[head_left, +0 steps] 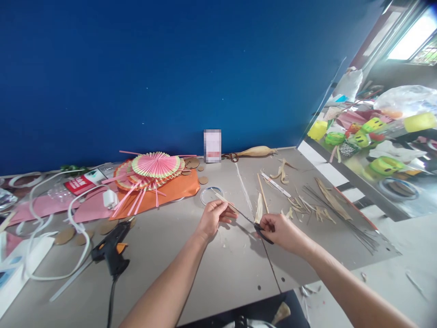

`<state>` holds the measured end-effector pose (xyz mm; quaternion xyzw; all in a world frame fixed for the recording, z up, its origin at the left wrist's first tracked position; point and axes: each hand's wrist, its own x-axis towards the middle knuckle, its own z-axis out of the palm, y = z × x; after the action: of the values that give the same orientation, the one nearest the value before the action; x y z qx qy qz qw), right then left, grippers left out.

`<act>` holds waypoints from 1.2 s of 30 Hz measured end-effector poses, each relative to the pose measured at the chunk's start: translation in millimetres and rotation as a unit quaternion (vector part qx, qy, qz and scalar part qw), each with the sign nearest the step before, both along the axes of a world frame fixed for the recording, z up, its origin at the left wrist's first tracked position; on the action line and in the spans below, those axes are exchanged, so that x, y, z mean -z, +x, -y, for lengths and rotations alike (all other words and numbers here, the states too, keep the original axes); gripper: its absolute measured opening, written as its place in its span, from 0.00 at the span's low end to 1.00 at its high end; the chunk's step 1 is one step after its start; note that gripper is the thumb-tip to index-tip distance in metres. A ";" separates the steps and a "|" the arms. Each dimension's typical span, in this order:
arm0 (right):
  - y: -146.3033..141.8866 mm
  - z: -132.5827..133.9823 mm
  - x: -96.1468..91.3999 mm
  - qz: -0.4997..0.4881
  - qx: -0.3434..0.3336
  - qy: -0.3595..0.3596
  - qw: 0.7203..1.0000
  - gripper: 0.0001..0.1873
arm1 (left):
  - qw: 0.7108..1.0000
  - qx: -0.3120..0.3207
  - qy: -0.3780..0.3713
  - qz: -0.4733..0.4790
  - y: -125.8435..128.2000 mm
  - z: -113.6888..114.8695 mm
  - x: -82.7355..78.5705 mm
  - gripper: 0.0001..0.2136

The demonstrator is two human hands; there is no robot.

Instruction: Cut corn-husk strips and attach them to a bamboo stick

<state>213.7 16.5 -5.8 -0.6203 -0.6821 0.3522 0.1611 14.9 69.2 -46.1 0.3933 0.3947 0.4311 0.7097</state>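
Between the thumb and fingers of my left hand (213,217) is a thin, pale strip (221,197) that looks like dried husk. My right hand (283,231) grips the black handles of a pair of scissors (264,235), their blades pointing up and left toward the strip. Whether the blades touch the strip, I cannot tell. Just beyond my left hand lies a clear ring (201,197). A pale husk piece (259,208) and a thin wooden stick (262,192) lie beyond my right hand.
Husk scraps (321,213) and dark wires (358,234) lie at right. A black glue gun (111,253), white cable (32,223) and pleated pink paper fans (157,165) occupy the left. A blue partition (191,73) closes the back; a cluttered table (362,177) stands beyond the right edge.
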 end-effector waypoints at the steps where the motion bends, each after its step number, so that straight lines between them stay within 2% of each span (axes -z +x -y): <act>1: 0.3 0.2 -0.2 0.002 0.001 0.003 1.000 0.14 | 1.000 -0.004 0.000 -0.001 0.0 -0.2 0.0 0.14; 7: 1.3 1.4 1.2 0.020 -0.006 0.018 1.000 0.14 | 0.999 -0.045 0.020 0.002 -1.1 -1.8 2.0 0.11; 17: 0.7 1.0 2.7 0.016 -0.009 0.021 1.000 0.15 | 0.999 -0.022 0.024 -0.011 -0.9 -0.7 2.6 0.12; 30: 7.4 -3.5 7.2 -0.016 -0.025 -0.010 1.000 0.13 | 0.999 0.000 0.037 -0.026 -1.5 -0.7 1.8 0.11; 36: 11.1 -5.2 2.2 -0.004 -0.028 -0.021 0.999 0.12 | 0.999 0.016 0.039 -0.032 -1.2 -0.8 3.2 0.11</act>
<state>224.8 21.7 -8.0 -0.6028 -0.6910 0.3735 0.1405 13.7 70.0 -49.3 0.4405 0.3939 0.4215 0.6878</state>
